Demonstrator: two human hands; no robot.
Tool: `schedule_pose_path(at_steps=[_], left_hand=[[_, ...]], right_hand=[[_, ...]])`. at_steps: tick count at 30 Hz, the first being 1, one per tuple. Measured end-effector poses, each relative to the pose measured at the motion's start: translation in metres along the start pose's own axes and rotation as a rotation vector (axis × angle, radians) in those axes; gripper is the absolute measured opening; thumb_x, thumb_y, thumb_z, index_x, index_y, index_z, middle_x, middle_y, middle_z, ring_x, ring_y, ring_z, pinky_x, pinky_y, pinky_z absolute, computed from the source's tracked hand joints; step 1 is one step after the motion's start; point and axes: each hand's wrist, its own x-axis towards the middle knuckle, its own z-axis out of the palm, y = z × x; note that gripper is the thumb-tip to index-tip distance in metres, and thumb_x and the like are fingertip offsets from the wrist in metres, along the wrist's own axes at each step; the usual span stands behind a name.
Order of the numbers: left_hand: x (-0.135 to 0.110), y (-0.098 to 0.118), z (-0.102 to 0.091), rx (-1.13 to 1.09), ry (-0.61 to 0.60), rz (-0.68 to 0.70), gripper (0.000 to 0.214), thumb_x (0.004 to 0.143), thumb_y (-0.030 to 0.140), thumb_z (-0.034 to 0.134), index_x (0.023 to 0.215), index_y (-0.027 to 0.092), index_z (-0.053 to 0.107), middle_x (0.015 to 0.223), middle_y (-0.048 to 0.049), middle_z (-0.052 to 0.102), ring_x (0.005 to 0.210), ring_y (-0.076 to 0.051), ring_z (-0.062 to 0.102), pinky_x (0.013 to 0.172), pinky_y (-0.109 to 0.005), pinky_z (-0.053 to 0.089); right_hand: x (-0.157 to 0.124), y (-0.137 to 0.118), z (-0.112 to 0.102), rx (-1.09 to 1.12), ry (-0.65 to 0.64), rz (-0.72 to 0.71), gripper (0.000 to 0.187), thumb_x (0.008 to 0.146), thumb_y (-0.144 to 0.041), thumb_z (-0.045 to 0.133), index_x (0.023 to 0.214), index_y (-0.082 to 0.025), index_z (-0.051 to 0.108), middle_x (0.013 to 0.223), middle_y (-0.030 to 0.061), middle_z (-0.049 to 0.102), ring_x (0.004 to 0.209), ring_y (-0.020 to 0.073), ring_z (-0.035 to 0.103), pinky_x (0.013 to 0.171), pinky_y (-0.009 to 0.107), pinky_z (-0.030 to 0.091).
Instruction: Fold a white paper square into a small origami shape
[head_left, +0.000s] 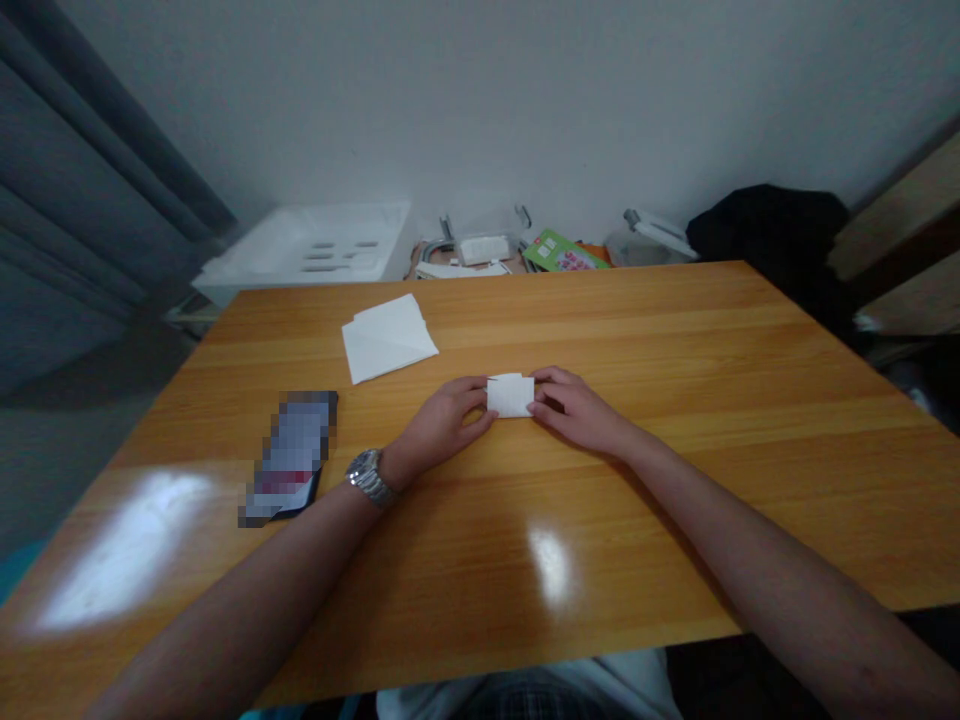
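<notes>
A small folded piece of white paper (511, 397) is held between my two hands near the middle of the wooden table (637, 340). My left hand (448, 418) pinches its left edge, thumb nearer me and fingers on the far side. At the right edge, my right hand (574, 408) grips it in the same way. The paper looks layered, with a flap showing along its far edge. Beyond my left hand lies a stack of white paper sheets (390, 338), flat on the table.
A phone (292, 455), its screen blurred out, lies left of my left forearm. Behind the table's far edge stand a white tray (300, 240), a green booklet (562, 252) and assorted items. A black cloth-like heap (765, 225) is at the far right.
</notes>
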Motion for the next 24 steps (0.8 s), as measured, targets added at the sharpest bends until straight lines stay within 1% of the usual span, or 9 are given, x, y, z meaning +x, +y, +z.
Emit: schedule_pose_path(at_steps=[2, 4, 7, 8, 9, 12, 14, 20, 24], left_hand=[[-0.0006, 0.0030, -0.0008, 0.003, 0.000, -0.086, 0.029, 0.096, 0.033, 0.060, 0.121, 0.018, 0.064, 0.124, -0.0110, 0.069, 0.115, -0.026, 0.066, 0.103, -0.043, 0.053], [-0.0012, 0.0061, -0.0021, -0.018, 0.020, -0.143, 0.044, 0.095, 0.034, 0.062, 0.135, 0.018, 0.054, 0.127, -0.0111, 0.067, 0.115, -0.026, 0.066, 0.103, -0.042, 0.053], [-0.0011, 0.0089, -0.0044, -0.048, 0.035, -0.124, 0.061, 0.097, 0.037, 0.060, 0.151, 0.019, 0.038, 0.138, -0.0116, 0.062, 0.123, -0.025, 0.062, 0.108, -0.042, 0.049], [-0.0007, 0.0091, -0.0049, -0.041, 0.027, -0.102, 0.060, 0.098, 0.038, 0.058, 0.152, 0.020, 0.038, 0.139, -0.0111, 0.062, 0.124, -0.025, 0.062, 0.109, -0.043, 0.049], [0.0000, 0.0089, -0.0053, -0.024, 0.015, -0.079, 0.056, 0.100, 0.039, 0.056, 0.151, 0.021, 0.042, 0.138, -0.0105, 0.062, 0.123, -0.026, 0.061, 0.108, -0.043, 0.048], [0.0020, 0.0070, -0.0045, 0.033, -0.022, -0.023, 0.041, 0.103, 0.040, 0.051, 0.137, 0.020, 0.058, 0.130, -0.0104, 0.065, 0.119, -0.026, 0.062, 0.106, -0.044, 0.049], [0.0026, 0.0050, -0.0027, 0.059, -0.020, -0.010, 0.037, 0.103, 0.039, 0.051, 0.131, 0.019, 0.063, 0.128, -0.0110, 0.066, 0.116, -0.026, 0.062, 0.104, -0.044, 0.049], [0.0009, 0.0024, 0.0010, 0.131, 0.008, 0.000, 0.035, 0.101, 0.036, 0.055, 0.130, 0.018, 0.064, 0.134, -0.0123, 0.060, 0.125, -0.026, 0.056, 0.111, -0.044, 0.045], [0.0008, 0.0035, 0.0001, 0.141, 0.008, -0.004, 0.035, 0.100, 0.035, 0.057, 0.129, 0.017, 0.065, 0.129, -0.0119, 0.061, 0.121, -0.026, 0.057, 0.109, -0.044, 0.047]], right_hand=[[0.0001, 0.0009, 0.0016, 0.007, 0.006, 0.017, 0.022, 0.097, -0.028, 0.059, 0.078, -0.020, 0.065, 0.120, 0.0121, 0.063, 0.110, 0.0251, 0.062, 0.099, 0.044, 0.049], [0.0002, 0.0015, 0.0026, 0.011, 0.011, 0.030, 0.024, 0.097, -0.028, 0.059, 0.075, -0.020, 0.064, 0.120, 0.0118, 0.062, 0.109, 0.0248, 0.062, 0.099, 0.044, 0.049], [0.0001, 0.0007, 0.0030, 0.010, 0.014, 0.036, 0.023, 0.096, -0.027, 0.061, 0.074, -0.020, 0.064, 0.119, 0.0118, 0.062, 0.111, 0.0251, 0.061, 0.100, 0.044, 0.048], [0.0000, 0.0001, 0.0029, 0.009, 0.014, 0.036, 0.023, 0.095, -0.027, 0.061, 0.073, -0.020, 0.064, 0.120, 0.0118, 0.062, 0.112, 0.0253, 0.061, 0.100, 0.045, 0.048], [0.0000, -0.0007, 0.0027, 0.010, 0.015, 0.037, 0.023, 0.095, -0.027, 0.061, 0.073, -0.020, 0.064, 0.120, 0.0117, 0.062, 0.113, 0.0254, 0.061, 0.101, 0.045, 0.048], [0.0000, -0.0036, 0.0019, 0.018, 0.014, 0.046, 0.024, 0.095, -0.027, 0.062, 0.072, -0.020, 0.064, 0.122, 0.0113, 0.062, 0.113, 0.0249, 0.061, 0.102, 0.045, 0.047], [0.0002, -0.0054, 0.0018, 0.023, 0.018, 0.059, 0.023, 0.094, -0.027, 0.063, 0.072, -0.020, 0.064, 0.122, 0.0112, 0.061, 0.113, 0.0246, 0.061, 0.103, 0.045, 0.047], [0.0005, -0.0079, 0.0031, 0.013, 0.036, 0.073, 0.022, 0.093, -0.026, 0.064, 0.073, -0.020, 0.063, 0.121, 0.0120, 0.061, 0.113, 0.0249, 0.061, 0.102, 0.045, 0.048], [0.0004, -0.0082, 0.0033, 0.019, 0.056, 0.074, 0.020, 0.094, -0.027, 0.063, 0.075, -0.020, 0.062, 0.119, 0.0114, 0.061, 0.114, 0.0249, 0.060, 0.102, 0.044, 0.047]])
